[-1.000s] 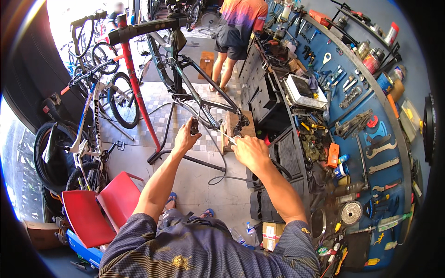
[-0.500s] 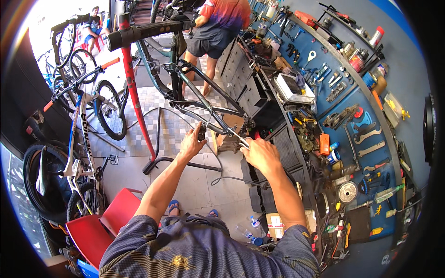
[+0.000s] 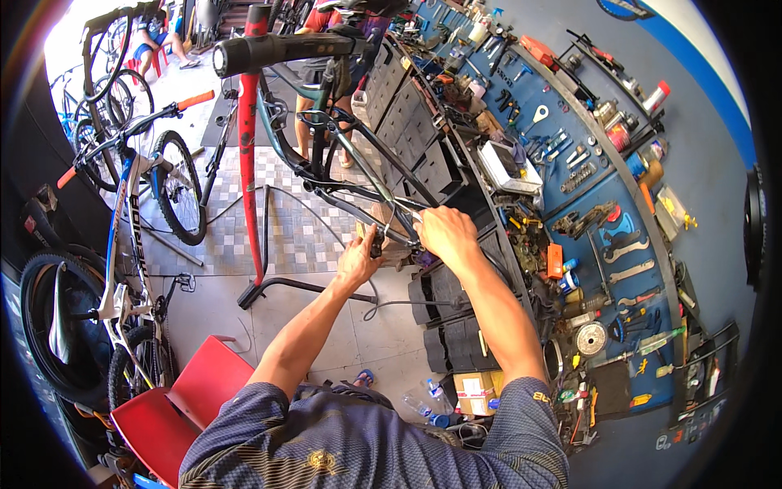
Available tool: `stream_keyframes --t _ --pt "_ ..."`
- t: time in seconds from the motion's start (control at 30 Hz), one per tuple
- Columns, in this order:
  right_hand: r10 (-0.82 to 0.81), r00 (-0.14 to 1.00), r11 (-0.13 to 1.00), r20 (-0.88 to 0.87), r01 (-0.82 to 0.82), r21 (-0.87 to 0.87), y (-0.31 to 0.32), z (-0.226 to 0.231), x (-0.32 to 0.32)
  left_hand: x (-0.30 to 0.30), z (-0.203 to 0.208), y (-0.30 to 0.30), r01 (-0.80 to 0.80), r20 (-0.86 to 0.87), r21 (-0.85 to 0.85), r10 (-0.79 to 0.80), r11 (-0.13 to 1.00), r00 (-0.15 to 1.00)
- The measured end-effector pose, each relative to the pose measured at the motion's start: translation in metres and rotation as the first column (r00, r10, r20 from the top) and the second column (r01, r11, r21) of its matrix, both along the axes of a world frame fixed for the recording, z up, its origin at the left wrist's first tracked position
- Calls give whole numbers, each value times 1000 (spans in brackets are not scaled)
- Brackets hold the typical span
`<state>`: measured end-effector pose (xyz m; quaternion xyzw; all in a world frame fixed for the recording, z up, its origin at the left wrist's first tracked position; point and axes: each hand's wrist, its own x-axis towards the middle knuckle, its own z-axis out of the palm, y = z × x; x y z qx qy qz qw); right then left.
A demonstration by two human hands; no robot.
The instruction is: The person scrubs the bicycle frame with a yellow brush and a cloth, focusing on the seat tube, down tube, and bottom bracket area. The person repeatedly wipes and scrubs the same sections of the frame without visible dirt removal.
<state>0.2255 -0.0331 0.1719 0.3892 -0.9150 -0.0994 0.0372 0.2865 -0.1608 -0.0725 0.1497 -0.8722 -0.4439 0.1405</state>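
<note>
A dark green bicycle frame (image 3: pixel 373 175) hangs from a red repair stand (image 3: pixel 248 155), its rear end pointing toward me. My left hand (image 3: pixel 357 261) pinches a small dark bike part (image 3: pixel 377 243) beside the frame's rear end; its exact kind is hard to make out. My right hand (image 3: pixel 448 236) is closed around a slim metal tool (image 3: pixel 414 215) at the rear end of the frame. Fingers hide most of that tool. A thin black cable (image 3: pixel 330 228) loops down between the stand and my hands.
A blue tool board (image 3: pixel 599 244) and crowded workbench (image 3: pixel 521 212) run along the right. Grey drawers (image 3: pixel 415 122) stand beyond my right hand. At left are a white and blue bicycle (image 3: pixel 122 236) and a red chair (image 3: pixel 183 399). Another person's legs (image 3: pixel 305 122) show behind the frame.
The view has shifted a little. My right hand has come closer to the left one and turned over the tool, covering more of it. The left still pinches the dark part.
</note>
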Motion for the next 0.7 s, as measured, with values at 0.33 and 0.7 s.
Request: stream_keyframes --t 0.33,0.7 --pt "74 996 997 -55 -73 13 -135 8 -44 50 -44 9 68 -83 122 -58 990 995" --pt "136 894 991 426 -115 -74 -107 -114 19 190 -169 -15 -265 393 384 103 885 914"
